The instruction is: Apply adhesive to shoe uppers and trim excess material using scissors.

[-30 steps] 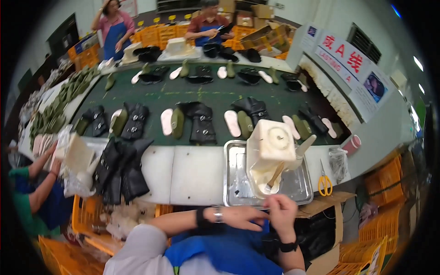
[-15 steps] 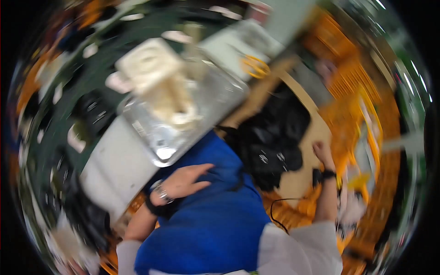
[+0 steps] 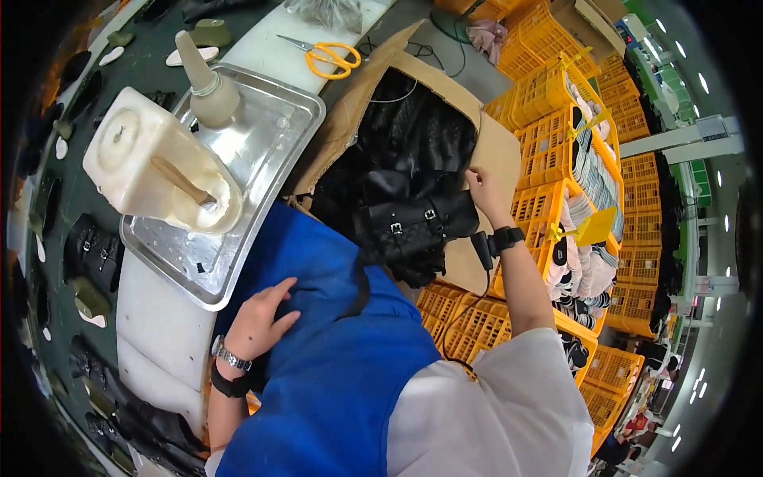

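My left hand (image 3: 256,322) lies over the blue apron (image 3: 318,381) on my lap, thumb and fingers apart, holding nothing. With fingers curled, my right hand (image 3: 489,195) is at the right side of an open cardboard box (image 3: 499,155), beside a black quilted leather piece with buckled straps (image 3: 417,222). Whether the fingers pinch its edge is hidden. More black leather pieces (image 3: 413,131) fill the box. On my left, a metal tray (image 3: 274,135) bears a cut-open white plastic jug (image 3: 151,171) with a wooden-handled brush (image 3: 183,181) in it, and a nozzle bottle (image 3: 211,87).
Yellow-handled scissors (image 3: 330,60) and a clear plastic bag (image 3: 330,12) lie on the white ledge (image 3: 159,318). Beyond it, a green belt (image 3: 48,262) carries black boots (image 3: 94,250) and pale soles. Yellow crates (image 3: 548,151) with stacked insoles (image 3: 588,151) stand at right. A cable hangs near my right wrist.
The view has swung right and sharpened, shifting the tray left in the picture. My right hand, apart from the black leather before, is now beside the buckled piece. My left hand stays over the apron.
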`<state>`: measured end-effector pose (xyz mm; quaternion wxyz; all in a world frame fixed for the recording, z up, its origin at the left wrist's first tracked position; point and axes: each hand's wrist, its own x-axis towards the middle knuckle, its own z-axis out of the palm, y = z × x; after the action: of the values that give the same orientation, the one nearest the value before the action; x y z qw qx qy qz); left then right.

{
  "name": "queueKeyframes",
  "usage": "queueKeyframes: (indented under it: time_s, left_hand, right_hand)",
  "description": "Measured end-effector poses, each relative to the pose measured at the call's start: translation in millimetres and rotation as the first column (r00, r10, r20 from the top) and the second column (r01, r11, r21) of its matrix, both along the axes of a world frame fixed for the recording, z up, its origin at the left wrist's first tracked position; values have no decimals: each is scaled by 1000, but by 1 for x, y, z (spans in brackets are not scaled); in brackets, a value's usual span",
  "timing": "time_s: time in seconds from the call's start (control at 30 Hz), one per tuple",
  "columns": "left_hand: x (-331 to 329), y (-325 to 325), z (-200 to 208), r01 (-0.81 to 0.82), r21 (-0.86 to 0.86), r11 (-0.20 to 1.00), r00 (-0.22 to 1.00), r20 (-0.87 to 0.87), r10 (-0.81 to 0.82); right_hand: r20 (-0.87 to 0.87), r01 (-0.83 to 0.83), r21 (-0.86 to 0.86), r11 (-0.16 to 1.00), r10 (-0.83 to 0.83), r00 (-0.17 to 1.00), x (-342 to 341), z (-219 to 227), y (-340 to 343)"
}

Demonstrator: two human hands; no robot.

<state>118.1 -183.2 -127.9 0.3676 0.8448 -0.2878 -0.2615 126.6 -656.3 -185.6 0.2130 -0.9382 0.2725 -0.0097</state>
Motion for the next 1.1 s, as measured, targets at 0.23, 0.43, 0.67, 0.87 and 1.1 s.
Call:
queueKeyframes:
  time_s: [0.23, 0.43, 0.67, 0.87, 1.1]
  left_hand:
    - [62, -86, -63, -108, -210, 972, 957, -287, 45]
    - [105, -178, -155, -189, 119, 975, 738, -637, 221]
    - [92, -200, -167, -55, 220, 974, 774, -606, 180]
    - [86, -199, -142, -150, 220, 964, 653, -710, 264]
    - [79, -208, -113, -273, 155, 949, 411, -874, 261]
  right_hand:
    - [142, -165, -228, 960, 200, 969, -44, -18, 8]
    - [-228, -695, -152, 703, 659, 717, -93, 25, 107]
    - [-261, -603, -315, 732, 545, 797, -113, -51, 116]
    - [1, -585, -212, 783, 598, 801, -80, -32, 93]
    - [-71, -673, -228, 704, 677, 733, -48, -14, 74]
